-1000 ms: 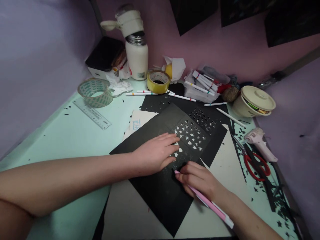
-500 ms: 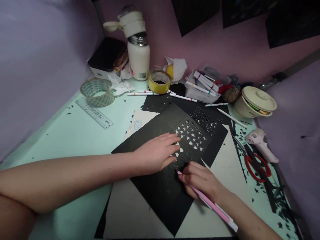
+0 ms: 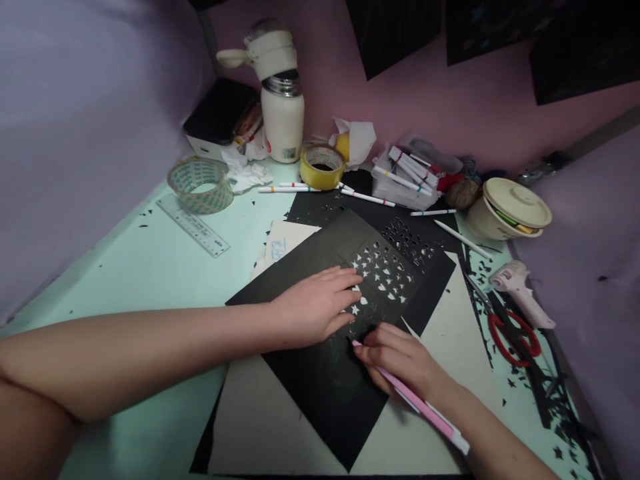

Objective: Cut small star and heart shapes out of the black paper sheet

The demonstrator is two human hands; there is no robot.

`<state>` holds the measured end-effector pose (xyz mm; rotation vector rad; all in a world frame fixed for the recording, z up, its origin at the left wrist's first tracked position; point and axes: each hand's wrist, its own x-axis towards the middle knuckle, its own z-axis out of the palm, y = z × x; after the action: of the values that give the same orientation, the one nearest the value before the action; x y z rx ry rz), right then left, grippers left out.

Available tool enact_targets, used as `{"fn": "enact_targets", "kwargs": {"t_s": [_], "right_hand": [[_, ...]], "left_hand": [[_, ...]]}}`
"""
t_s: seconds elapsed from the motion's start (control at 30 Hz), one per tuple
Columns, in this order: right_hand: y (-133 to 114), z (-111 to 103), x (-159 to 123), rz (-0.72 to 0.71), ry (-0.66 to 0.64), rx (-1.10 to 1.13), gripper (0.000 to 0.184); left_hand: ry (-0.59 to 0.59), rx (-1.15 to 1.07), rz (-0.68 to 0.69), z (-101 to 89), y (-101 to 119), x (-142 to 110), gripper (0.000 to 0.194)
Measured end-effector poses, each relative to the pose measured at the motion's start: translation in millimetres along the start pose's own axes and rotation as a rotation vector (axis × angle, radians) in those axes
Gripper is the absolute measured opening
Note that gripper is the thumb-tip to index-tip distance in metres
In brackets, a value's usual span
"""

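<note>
My left hand (image 3: 317, 308) lies flat with its fingers stretched over a sheet of black paper (image 3: 325, 393). Beside its fingertips the sheet has many star and heart holes (image 3: 384, 273), pale where the surface beneath shows. My right hand (image 3: 395, 357) grips a slim pink-and-white pen-style craft knife (image 3: 437, 420) near its front end. The tool's dark tip meets the black sheet just below my left thumb; the tip is too small to make out clearly. Under the black sheet lies a grey board (image 3: 260, 427).
Scissors with red handles (image 3: 515, 337), a pale glue gun (image 3: 520, 290) and black scraps lie at the right. Along the back stand a white flask (image 3: 283, 127), yellow tape (image 3: 323, 170), markers (image 3: 367, 198) and a lidded tub (image 3: 515, 210). A clear ruler (image 3: 194, 227) and tape roll (image 3: 200, 187) sit at left.
The knife's tip and my right hand have shifted very slightly left on the black sheet. My left hand stays pressed in place; the whole view has moved a little.
</note>
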<state>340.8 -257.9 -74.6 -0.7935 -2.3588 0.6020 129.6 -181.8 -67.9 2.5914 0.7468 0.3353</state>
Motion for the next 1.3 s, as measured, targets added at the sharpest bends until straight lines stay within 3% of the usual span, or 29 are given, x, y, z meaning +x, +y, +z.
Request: {"fn": "enact_targets", "kwargs": {"t_s": [0.13,0.33,0.57,0.87,1.3], "right_hand": [[0,-1,-1,0.005,-0.028,-0.009,0.014],[-3,-2,1,-0.001,0.054,0.029,0.015],[-9,-3,-7,0.241,0.243,0.141,0.013],[-9,-1,-9,0.344,0.207,0.090,0.006],[-7,-1,-8,0.303,0.170,0.184,0.018]], "left_hand": [[0.002,0.001,-0.003,0.1,1,0,0.032],[0.010,0.017,0.004,-1.3,1,0,0.030],[0.030,0.043,0.029,-1.3,1,-1,0.033],[0.054,0.058,0.043,-0.5,1,-1,0.032],[0.045,0.050,0.034,-0.2,1,-1,0.032]]}}
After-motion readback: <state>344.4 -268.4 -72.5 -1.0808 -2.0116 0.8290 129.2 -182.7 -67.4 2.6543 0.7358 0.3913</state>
